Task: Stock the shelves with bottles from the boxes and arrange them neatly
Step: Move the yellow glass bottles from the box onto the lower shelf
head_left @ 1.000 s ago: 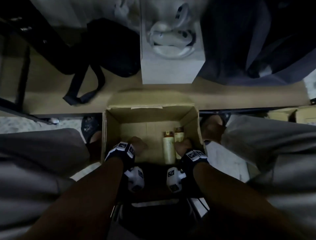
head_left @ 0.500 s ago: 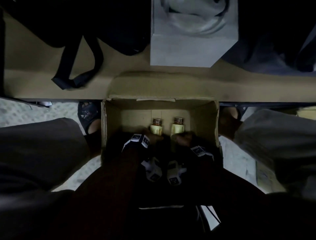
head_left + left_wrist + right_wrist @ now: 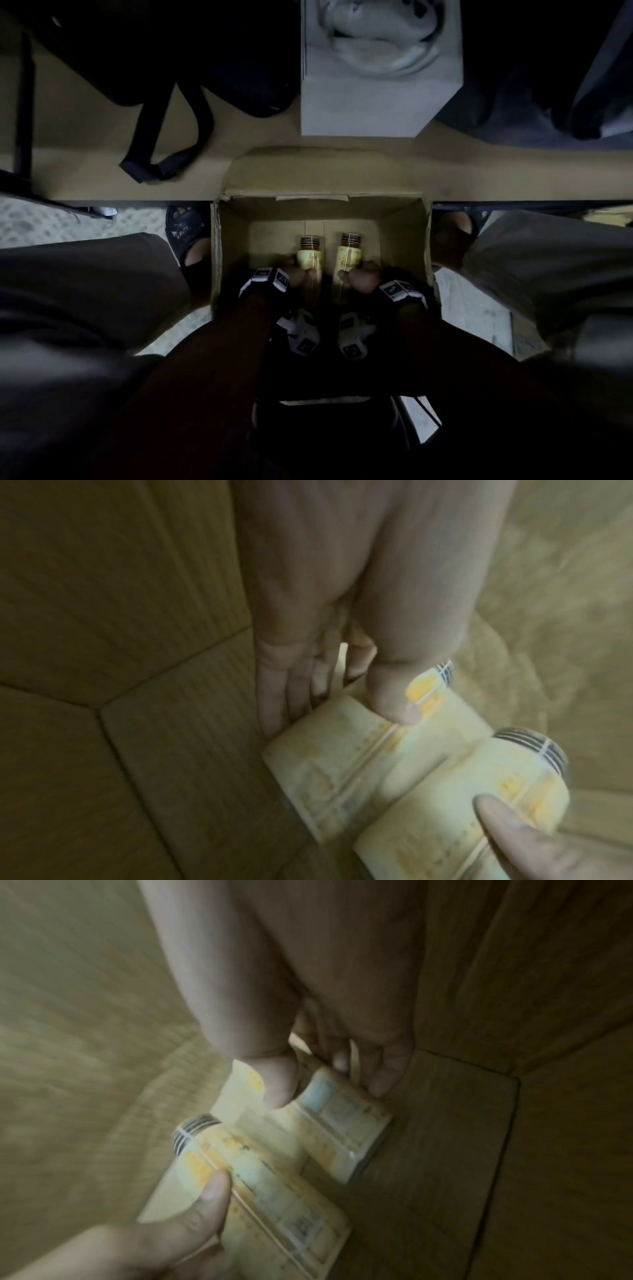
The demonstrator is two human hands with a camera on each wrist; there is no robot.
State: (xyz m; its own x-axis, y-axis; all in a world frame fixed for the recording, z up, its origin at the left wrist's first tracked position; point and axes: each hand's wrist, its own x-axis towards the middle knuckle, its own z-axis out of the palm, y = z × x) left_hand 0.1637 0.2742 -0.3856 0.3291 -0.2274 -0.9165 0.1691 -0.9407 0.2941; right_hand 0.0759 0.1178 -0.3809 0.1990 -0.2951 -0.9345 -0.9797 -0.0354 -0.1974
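While both arms are reached down into the open cardboard box on the floor, one bottle is held in each hand. At the far left of the head view, a dark trouser leg and a sandalled foot are seen beside the box's left wall. A black bag with a looped strap is laid on the tan shelf beyond the box.

Inside the box, the left hand is closed around the left bottle, a pale yellow bottle with a dark ribbed cap. From the left wrist view, the thumb is pressed on the label and the fingers are curled beneath the bottle's body, so the grip is filled by that bottle. Its base is seen close to the box floor; whether it is touching cannot be told.

Just beside it, the right bottle of the same kind is held by the right hand. From the right wrist view, the thumb is laid across the label and the fingers are wrapped behind the bottle, so this grip is likewise occupied. The two bottles are kept side by side, caps pointing toward the far wall.

Beyond the box, a grey carton is set on the shelf. At the far right, a light trouser leg is seen.
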